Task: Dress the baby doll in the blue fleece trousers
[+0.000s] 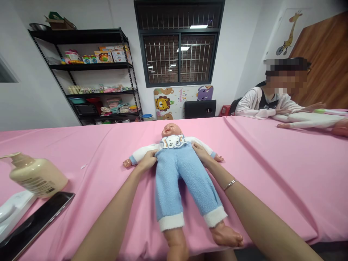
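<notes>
1. I see my left hand [148, 160] at the doll's [174, 170] waist, on its left side from my view, with the fingers curled in narrow and pinching the top edge of the blue trousers [182, 181].
2. My right hand [200, 153] is at the other side of the waist, fingers bent close together and gripping the same waistband where it meets the white top [152, 148].
3. A thin bracelet [230, 184] sits on my right wrist.
4. The doll lies on its back along the middle of the pink table cover [272, 174], head away from me and feet towards me.
5. Its arms are spread out to both sides, small hands resting on the cover.
6. The trousers are fuzzy light blue with white cuffs, and both bare feet stick out past the near edge of the table.
7. A printed bib [173, 141] lies on its chest under the chin.
8. A cream pump bottle [35, 175] lies tilted at my far left, well apart from the doll, beside a dark flat phone [35, 221] and a white object I cannot identify.
9. Another person [272, 103] sits at the far right corner, their hands on a second doll [307, 121].
10. A black shelf unit [89, 76] of boxes and toys stands against the back wall, next to a barred window [179, 54].
</notes>
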The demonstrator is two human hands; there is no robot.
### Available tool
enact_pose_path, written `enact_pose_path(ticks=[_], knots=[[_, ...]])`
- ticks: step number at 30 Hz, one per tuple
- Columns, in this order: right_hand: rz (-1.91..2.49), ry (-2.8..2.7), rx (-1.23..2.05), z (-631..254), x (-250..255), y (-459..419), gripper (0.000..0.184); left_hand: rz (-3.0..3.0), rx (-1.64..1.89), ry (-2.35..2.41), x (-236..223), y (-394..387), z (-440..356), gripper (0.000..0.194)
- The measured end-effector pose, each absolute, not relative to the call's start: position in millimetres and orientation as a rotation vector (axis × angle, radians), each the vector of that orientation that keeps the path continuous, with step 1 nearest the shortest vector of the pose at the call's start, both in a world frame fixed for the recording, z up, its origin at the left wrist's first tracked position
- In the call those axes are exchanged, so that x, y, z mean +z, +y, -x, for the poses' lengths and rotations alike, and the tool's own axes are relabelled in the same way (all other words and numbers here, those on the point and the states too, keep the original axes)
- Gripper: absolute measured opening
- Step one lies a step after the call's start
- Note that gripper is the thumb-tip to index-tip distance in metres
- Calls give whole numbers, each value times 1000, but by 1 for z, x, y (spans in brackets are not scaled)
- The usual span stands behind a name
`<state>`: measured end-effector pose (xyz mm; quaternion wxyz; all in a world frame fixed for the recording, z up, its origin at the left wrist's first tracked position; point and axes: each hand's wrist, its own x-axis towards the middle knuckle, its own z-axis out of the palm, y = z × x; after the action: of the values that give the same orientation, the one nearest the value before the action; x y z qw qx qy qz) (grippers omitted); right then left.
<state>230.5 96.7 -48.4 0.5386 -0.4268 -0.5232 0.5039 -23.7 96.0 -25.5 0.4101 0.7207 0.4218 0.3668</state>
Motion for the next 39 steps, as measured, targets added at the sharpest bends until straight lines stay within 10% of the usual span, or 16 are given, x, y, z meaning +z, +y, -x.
enact_pose_path(ticks=[16,24,30,39], knots=[[1296,-1273,231,-225,3,59,7,-1431,1288,1019,-38,111,29,45],[661,-2684,136,-155,18,-73,25,-1342,1405,1143,-50,115,21,40],[708,-2746,-434,-138,-8,-85,10,-1394,1385,1139,-47,111,20,29],[460,-2656,-465,-121,-9,-113,16,-1596,1291,1112,-41,109,20,40]])
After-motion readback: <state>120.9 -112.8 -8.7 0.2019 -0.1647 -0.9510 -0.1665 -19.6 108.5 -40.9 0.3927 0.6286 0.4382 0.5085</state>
